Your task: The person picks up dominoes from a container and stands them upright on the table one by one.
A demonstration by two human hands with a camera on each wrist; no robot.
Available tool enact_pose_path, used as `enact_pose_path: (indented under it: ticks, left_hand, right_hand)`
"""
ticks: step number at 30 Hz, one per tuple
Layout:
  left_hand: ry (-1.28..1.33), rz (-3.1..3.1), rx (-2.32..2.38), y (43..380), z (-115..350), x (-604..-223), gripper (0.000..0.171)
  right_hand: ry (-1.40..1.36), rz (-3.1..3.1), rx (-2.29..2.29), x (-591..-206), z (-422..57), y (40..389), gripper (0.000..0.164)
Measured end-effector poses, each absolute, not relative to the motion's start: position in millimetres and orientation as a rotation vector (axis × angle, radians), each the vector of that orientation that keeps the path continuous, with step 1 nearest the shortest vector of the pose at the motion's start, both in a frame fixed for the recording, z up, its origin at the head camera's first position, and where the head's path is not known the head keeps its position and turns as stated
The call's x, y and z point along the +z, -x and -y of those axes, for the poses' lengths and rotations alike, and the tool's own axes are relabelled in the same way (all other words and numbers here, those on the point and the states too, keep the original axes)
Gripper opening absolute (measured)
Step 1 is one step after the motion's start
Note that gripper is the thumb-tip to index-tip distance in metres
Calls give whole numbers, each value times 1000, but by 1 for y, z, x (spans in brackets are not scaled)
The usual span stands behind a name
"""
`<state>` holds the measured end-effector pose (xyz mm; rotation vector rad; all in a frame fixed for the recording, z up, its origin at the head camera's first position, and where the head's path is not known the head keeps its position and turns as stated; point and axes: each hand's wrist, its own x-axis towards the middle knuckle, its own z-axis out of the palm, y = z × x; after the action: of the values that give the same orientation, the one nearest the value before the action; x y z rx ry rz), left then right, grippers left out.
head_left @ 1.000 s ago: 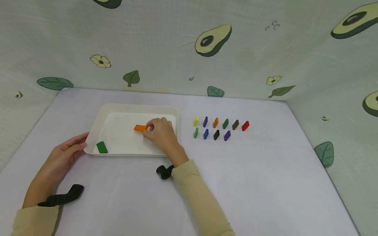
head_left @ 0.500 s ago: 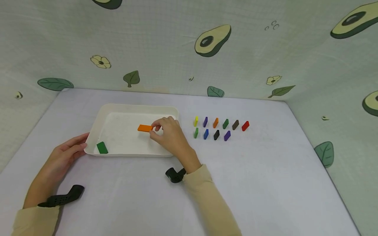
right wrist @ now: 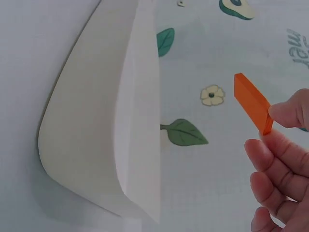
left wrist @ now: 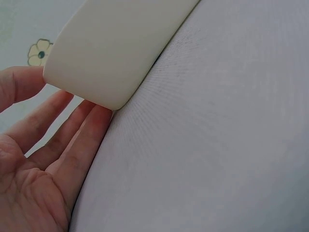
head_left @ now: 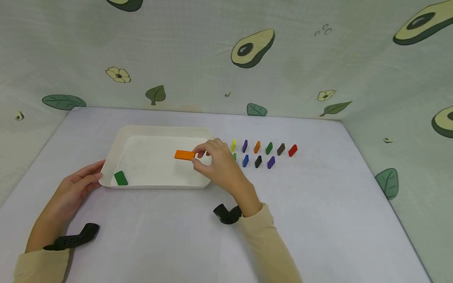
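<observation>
My right hand (head_left: 221, 165) pinches an orange domino (head_left: 185, 155) at its right end between thumb and fingers, above the right part of a white tray (head_left: 155, 186). The right wrist view shows the domino (right wrist: 252, 104) tilted in the fingertips, apart from the tray wall (right wrist: 91, 111). My left hand (head_left: 76, 188) holds the tray at its near left corner. In the left wrist view, its thumb is at the tray rim and the other fingers (left wrist: 79, 145) lie against the corner. A green domino (head_left: 121, 178) sits inside the tray near that corner.
Right of the tray, small dominoes stand upright in two rows, among them a red one (head_left: 293, 150), a blue one (head_left: 245, 161) and a black one (head_left: 258, 161). My right hand partly covers a light green one. A patterned cloth (head_left: 198, 59) rises behind the white table (head_left: 318, 204).
My right hand has moved rightward and toward me with the orange domino in it, away from the middle of the tray. The left hand stays at the tray's corner.
</observation>
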<state>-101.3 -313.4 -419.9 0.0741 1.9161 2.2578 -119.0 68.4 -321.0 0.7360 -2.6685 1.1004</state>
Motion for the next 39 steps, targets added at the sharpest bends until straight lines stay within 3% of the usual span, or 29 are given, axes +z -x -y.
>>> enact_pose_path:
  ticks: [39]
  left_hand:
    - [-72,-1948,2233,99,314,-421,38]
  right_hand:
    - [-571,2505,1102,-297,-174,103,17]
